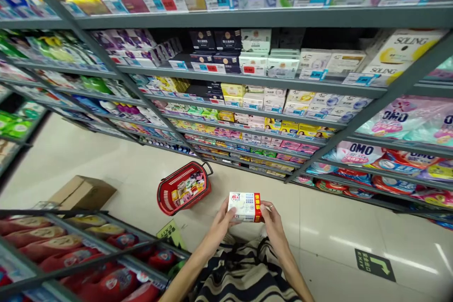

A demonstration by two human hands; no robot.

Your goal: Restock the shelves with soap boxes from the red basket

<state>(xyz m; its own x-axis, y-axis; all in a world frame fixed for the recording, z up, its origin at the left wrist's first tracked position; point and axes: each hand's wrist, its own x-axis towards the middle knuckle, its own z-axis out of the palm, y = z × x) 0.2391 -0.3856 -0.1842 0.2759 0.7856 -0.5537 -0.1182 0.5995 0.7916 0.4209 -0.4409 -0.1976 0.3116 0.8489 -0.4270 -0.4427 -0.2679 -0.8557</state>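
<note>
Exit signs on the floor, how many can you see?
2. One sign lies between the red basket and the lower-left shelf; another sign is at lower right. More may be hidden.

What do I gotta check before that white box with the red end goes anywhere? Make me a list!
1. Left hand has a hold: ok, it grips the left end of the white box.
2. Right hand has a hold: ok, it grips the end with the red strip.
3. One hand is free: not ok, both are on the box.
4. Bottom of the box is undamaged: cannot tell, it faces away from view.
5. Red basket stands upright: ok, it is on the floor, off to the left.
6. Basket is empty: not ok, colourful packs lie inside.
</note>
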